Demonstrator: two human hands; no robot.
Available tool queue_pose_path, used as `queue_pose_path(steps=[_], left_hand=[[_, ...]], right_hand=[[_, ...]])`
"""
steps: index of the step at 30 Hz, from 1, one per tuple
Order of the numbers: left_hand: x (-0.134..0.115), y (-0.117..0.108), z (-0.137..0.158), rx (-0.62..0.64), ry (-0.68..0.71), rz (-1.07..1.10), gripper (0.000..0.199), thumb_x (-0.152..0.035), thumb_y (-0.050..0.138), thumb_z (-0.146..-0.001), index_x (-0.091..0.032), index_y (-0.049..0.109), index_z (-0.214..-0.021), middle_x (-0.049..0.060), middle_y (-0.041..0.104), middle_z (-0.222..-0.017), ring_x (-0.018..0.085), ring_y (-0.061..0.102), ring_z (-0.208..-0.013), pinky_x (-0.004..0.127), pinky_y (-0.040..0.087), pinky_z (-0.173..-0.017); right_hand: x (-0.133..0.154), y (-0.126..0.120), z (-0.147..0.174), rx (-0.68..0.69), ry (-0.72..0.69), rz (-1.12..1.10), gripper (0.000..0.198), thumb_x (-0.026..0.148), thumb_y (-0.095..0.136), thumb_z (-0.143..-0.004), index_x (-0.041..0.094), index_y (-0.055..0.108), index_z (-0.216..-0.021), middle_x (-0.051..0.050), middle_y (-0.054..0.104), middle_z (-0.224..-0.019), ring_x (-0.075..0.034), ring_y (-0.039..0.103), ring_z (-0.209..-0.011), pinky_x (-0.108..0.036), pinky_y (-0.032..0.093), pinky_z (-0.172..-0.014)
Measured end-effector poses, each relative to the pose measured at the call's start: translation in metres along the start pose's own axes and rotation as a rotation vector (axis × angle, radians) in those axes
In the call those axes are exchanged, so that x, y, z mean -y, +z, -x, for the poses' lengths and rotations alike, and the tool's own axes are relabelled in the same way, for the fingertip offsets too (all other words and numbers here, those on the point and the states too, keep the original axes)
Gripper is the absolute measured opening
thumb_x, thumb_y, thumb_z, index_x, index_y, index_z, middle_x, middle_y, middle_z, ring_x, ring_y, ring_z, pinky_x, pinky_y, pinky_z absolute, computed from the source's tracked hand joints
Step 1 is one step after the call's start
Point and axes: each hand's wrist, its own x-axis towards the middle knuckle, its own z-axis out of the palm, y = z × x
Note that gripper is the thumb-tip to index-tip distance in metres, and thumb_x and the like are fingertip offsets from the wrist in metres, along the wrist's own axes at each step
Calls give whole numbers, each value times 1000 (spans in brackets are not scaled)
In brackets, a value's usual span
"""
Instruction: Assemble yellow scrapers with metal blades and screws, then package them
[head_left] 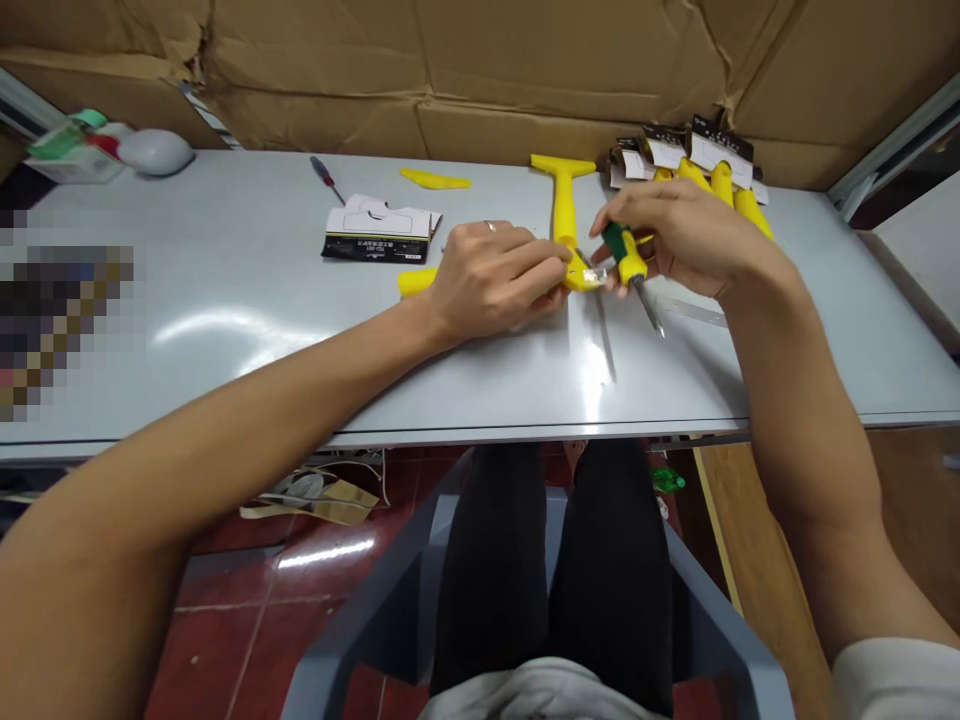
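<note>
My left hand [501, 275] is closed around a yellow plastic handled tool [417, 282] resting low over the table. Its right end carries a small shiny silvery piece [594, 277]. My right hand [679, 232] grips a green and yellow screwdriver [631, 262] in the palm, its shaft pointing down towards me. The right fingertips are at the tool's silvery end; whether they touch it I cannot tell. Just behind lies a yellow T-shaped tool [564, 200], its near end partly hidden by the left fingers. A loose yellow strip [434, 180] is further back.
A folded black and white card [382, 230] lies left of my hands, with a dark-handled screwdriver [325, 176] behind it. Several carded yellow tools [721, 182] are piled back right. Cardboard [495, 70] walls the rear of the white table [247, 290]. A rounded white object [156, 152] stands far left.
</note>
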Motion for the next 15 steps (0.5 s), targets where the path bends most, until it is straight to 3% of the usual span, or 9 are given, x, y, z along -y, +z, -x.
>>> queue_pose_path(steps=[3, 7, 10, 15], left_hand=[[1, -6, -1, 22, 100, -94, 16, -40, 66, -112, -31, 80, -113, 7, 91, -141, 38, 90, -121, 60, 67, -101], [2, -3, 0, -12, 260, -233, 26, -27, 54, -116, -29, 80, -114, 7, 90, -149, 40, 91, -128, 55, 70, -86], [-1, 2, 3, -64, 268, -207, 32, -24, 49, -120, -28, 81, -114, 7, 89, -151, 38, 87, -141, 57, 74, -95], [-6, 7, 8, -86, 280, -109, 36, -24, 51, -122, -29, 87, -125, 9, 89, -151, 37, 89, -139, 59, 78, -101]], right_hand=[[-3, -7, 0, 46, 64, 35, 39, 51, 86, -112, 19, 74, -94, -9, 77, -95, -19, 76, -63, -33, 67, -53], [-2, -7, -3, 93, 32, -30, 43, 54, 91, -108, 19, 72, -91, -6, 76, -92, -20, 79, -62, -31, 62, -45], [-1, -2, -4, 83, 35, -69, 39, 47, 93, -106, 20, 69, -90, -3, 74, -86, -19, 77, -58, -29, 61, -43], [-2, 9, -6, 32, 184, -85, 21, 22, 62, -116, 19, 69, -96, -4, 73, -82, -21, 76, -55, -30, 58, -41]])
